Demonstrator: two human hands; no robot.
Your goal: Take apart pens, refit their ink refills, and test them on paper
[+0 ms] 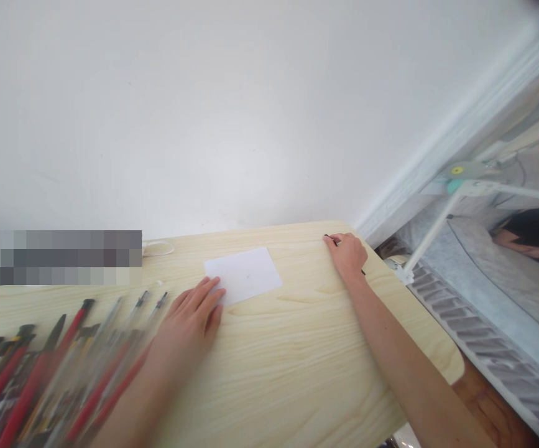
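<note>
A small white sheet of paper (250,274) lies on the wooden table (288,361), with a faint mark near its middle. My left hand (194,314) rests over its left corner, fingers stretched out and holding nothing. Near the table's back right corner, my right hand (349,254) is closed around a slim black pen-like stick (363,272). One dark end shows past the fingertips and the other below the palm; the middle is hidden. Many pens (31,379), several of them red, spread in a blurred group left of my left forearm.
A white wall (232,124) rises behind the table. At the back left is a pixelated block, with a white cord loop (160,248) beside it. To the right stand a white metal frame (432,233) and a bed (497,280), where a person's arm (525,246) shows.
</note>
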